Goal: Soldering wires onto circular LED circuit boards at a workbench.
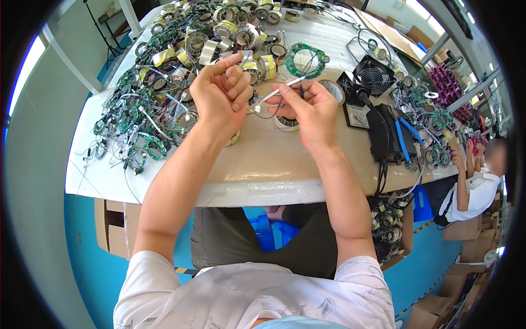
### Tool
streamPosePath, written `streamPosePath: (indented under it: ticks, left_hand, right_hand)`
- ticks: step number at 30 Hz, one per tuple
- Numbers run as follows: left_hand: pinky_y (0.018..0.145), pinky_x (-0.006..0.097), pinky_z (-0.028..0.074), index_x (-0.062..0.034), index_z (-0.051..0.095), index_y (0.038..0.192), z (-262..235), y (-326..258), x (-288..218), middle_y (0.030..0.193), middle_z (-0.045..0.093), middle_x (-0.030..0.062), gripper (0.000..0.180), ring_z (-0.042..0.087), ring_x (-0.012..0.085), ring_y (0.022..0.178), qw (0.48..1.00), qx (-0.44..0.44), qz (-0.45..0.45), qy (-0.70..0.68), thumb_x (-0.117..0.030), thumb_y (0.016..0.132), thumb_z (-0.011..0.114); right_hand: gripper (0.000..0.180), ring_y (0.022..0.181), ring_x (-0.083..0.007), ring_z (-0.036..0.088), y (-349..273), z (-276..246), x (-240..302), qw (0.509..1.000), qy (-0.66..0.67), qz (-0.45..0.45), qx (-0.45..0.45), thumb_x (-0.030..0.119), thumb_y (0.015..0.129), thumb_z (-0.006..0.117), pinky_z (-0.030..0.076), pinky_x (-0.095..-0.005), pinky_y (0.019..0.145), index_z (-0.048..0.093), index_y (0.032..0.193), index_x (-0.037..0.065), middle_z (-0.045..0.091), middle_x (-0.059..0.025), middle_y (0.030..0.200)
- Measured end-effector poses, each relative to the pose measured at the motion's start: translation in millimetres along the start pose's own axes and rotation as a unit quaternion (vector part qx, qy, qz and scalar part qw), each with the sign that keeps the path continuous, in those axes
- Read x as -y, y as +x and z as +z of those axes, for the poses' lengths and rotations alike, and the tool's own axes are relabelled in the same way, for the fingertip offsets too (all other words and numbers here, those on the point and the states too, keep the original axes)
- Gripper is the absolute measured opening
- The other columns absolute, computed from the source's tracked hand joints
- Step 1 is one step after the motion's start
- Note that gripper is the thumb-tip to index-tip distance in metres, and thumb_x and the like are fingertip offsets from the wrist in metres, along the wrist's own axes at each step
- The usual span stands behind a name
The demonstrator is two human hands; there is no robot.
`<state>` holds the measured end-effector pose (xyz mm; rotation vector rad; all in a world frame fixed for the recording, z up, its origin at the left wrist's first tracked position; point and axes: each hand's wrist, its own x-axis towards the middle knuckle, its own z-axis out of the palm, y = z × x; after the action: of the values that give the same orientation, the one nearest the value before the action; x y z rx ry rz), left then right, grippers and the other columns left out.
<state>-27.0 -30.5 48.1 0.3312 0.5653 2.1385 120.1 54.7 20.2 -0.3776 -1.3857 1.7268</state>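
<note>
My right hand (315, 109) pinches a thin white-sleeved cable (286, 88) between thumb and fingers. Thin dark wires and a small white connector (257, 108) dangle between my two hands. My left hand (222, 90) is raised just left of the connector, its fingers curled in and the index finger pointing up and away. Whether a fine wire sits in those curled fingers is too small to tell. Beyond my right hand lies a green ring-shaped circuit board (307, 59) with wires. A round metal motor part (286, 124) is partly hidden beneath my right hand.
A large heap of wired green boards (123, 115) and yellow-taped motor coils (224, 28) covers the left and back. To the right are a black fan (375, 77), a black box with cables (386, 131), blue-handled pliers (402, 137) and more boards (438, 118). A person (474, 189) sits farther right.
</note>
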Motion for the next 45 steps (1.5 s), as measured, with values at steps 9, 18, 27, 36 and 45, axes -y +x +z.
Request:
streamPosePath:
  ticks: [9, 18, 27, 36, 45]
  left_hand:
    - [0.032, 0.024, 0.023, -0.0003, 0.055, 0.096, 9.4, -10.5, 4.6, 0.064, 0.038, 0.0016, 0.020, 0.029, 0.0092, 0.046, 0.979, 0.071, -0.046, 0.187, -0.005, 0.091, 0.036]
    - [0.032, 0.023, 0.022, -0.0043, 0.053, 0.087, -0.6, -5.7, 1.4, 0.065, 0.038, 0.0014, 0.016, 0.029, 0.0088, 0.046, 0.990, 0.090, -0.043, 0.097, -0.005, 0.091, 0.037]
    - [0.041, 0.025, 0.027, -0.0054, 0.051, 0.085, -3.3, -1.4, 5.2, 0.073, 0.042, 0.0024, 0.013, 0.035, 0.0102, 0.056, 0.992, 0.037, 0.093, 0.077, -0.006, 0.091, 0.040]
    - [0.038, 0.026, 0.026, -0.0041, 0.052, 0.087, -7.1, 3.0, 6.6, 0.070, 0.045, 0.0047, 0.016, 0.038, 0.0129, 0.054, 0.997, 0.011, 0.070, 0.038, -0.002, 0.089, 0.037]
    - [0.035, 0.024, 0.019, -0.0049, 0.052, 0.088, 3.8, -8.0, -1.2, 0.066, 0.041, 0.0022, 0.015, 0.029, 0.0085, 0.047, 0.974, 0.152, -0.154, 0.068, -0.004, 0.090, 0.037]
  right_hand:
    - [0.012, 0.078, -0.0245, 0.074, 2.8, -4.7, 8.8, 0.996, 0.059, -0.023, -0.064, 0.001, 0.092, 0.067, 0.064, -0.0337, 0.065, 0.059, 0.095, -0.007, 0.072, -0.0199, 0.095]
    - [0.010, 0.080, -0.0175, 0.073, -4.3, 7.0, -0.9, 0.996, -0.077, -0.034, -0.007, -0.004, 0.087, 0.072, 0.063, -0.0289, 0.065, 0.066, 0.095, -0.005, 0.073, -0.0119, 0.091]
    - [0.017, 0.082, -0.0107, 0.072, -5.2, 1.5, -9.7, 0.980, -0.141, -0.136, 0.021, -0.006, 0.077, 0.076, 0.059, -0.0247, 0.068, 0.069, 0.092, -0.003, 0.074, -0.0067, 0.090]
    - [0.015, 0.073, -0.0061, 0.068, -7.7, 2.2, -18.4, 0.945, -0.261, -0.184, 0.072, -0.002, 0.075, 0.078, 0.057, -0.0225, 0.063, 0.073, 0.090, 0.000, 0.075, -0.0046, 0.086]
    - [0.011, 0.079, -0.0196, 0.073, 5.4, -1.7, 2.9, 0.991, -0.037, -0.028, -0.123, -0.003, 0.085, 0.073, 0.065, -0.0307, 0.067, 0.066, 0.092, -0.007, 0.072, -0.0143, 0.089]
